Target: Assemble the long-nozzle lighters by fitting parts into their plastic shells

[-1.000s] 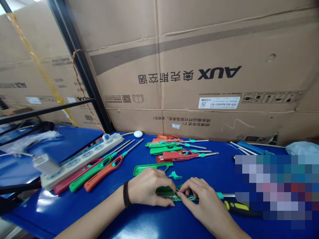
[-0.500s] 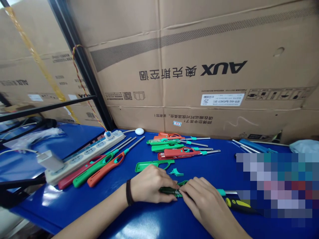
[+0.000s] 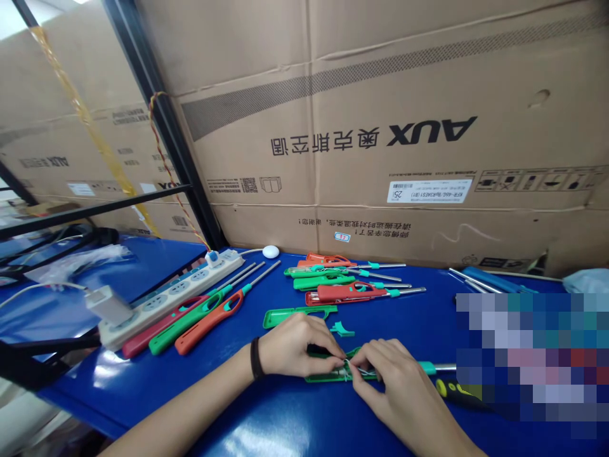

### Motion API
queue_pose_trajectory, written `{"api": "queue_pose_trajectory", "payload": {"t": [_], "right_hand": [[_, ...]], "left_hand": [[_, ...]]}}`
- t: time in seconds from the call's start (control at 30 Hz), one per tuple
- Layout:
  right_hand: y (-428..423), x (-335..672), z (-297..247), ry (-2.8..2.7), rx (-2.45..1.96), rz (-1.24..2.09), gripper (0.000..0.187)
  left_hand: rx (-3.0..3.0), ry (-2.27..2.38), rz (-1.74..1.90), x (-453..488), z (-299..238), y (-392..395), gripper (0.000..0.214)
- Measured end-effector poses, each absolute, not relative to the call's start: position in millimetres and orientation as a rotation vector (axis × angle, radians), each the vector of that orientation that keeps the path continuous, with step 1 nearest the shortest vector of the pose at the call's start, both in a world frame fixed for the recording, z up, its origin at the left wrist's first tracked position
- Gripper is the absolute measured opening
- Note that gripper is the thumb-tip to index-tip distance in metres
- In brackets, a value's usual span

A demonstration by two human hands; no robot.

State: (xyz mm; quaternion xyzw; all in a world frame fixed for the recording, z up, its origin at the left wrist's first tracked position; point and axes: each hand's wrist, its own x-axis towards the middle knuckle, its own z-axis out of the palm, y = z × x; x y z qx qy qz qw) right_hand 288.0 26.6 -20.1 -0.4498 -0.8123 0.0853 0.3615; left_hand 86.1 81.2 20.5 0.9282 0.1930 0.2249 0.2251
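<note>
An opened green lighter body (image 3: pixel 333 374) lies on the blue table (image 3: pixel 266 419) in front of me, its metal tube (image 3: pixel 440 367) pointing right. My left hand (image 3: pixel 295 346) presses down on its handle end, fingers curled over it. My right hand (image 3: pixel 390 377) pinches thin wires at the middle of the body. A loose green shell half (image 3: pixel 297 314) and a small teal trigger piece (image 3: pixel 342 329) lie just behind my hands.
A pile of red and green long-nosed lighters (image 3: pixel 347 282) sits further back. Three more lighters (image 3: pixel 200 314) lie left beside a white power strip (image 3: pixel 166 301). A yellow-and-black screwdriver (image 3: pixel 459 390) rests at right. Large cardboard boxes (image 3: pixel 380 127) wall off the back.
The view shifted slightly right. My right hand's fingers have drawn back a little along the green body, exposing the thin wires; my left hand stays on the handle end.
</note>
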Motion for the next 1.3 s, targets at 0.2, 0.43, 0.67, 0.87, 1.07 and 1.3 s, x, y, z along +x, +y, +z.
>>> {"api": "queue_pose_trajectory", "payload": {"t": [0.2, 0.43, 0.67, 0.87, 1.07, 1.3], "right_hand": [[27, 288, -20, -2.096, -1.162, 0.195, 0.016], [25, 287, -21, -2.081, -1.128, 0.174, 0.017], [26, 288, -19, -2.072, -1.111, 0.190, 0.018], [27, 290, -17, -2.128, -1.128, 0.183, 0.017], [27, 289, -17, -2.131, -1.099, 0.179, 0.019], [26, 288, -17, -2.139, -1.103, 0.199, 0.019]], "left_hand": [[2.566, 0.480, 0.605, 84, 23, 83, 0.013], [2.574, 0.485, 0.575, 85, 25, 83, 0.013], [2.641, 0.518, 0.555, 85, 23, 82, 0.014], [2.709, 0.519, 0.564, 85, 21, 82, 0.011], [2.858, 0.554, 0.570, 85, 25, 76, 0.012], [2.797, 0.512, 0.506, 84, 36, 73, 0.011]]}}
